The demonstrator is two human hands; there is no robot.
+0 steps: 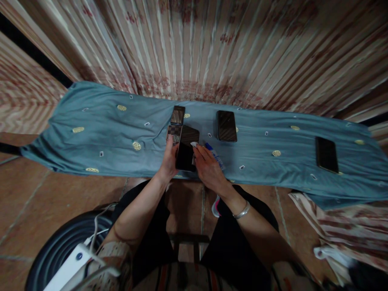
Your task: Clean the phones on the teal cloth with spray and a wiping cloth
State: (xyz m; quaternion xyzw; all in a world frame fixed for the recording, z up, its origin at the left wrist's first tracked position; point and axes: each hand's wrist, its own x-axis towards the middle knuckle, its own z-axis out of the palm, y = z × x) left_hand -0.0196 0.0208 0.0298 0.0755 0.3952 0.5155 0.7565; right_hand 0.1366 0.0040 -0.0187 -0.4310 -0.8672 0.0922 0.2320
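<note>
My left hand (170,161) grips the left edge of a black phone (185,150), holding it tilted over the near edge of a teal cloth (106,137). My right hand (207,167) pinches a small white wipe (194,144) against the phone's dark screen near its top right corner. A blue and white sachet (216,154) lies on the cloth just right of my right hand. A silver bangle (241,211) circles my right wrist.
Other phones lie on the cloth: one at the back (177,115) with a checkered one (173,132) below it, one to the right (226,125), one far right (326,154). Striped curtain (212,48) hangs behind. A tyre (60,242) sits at lower left.
</note>
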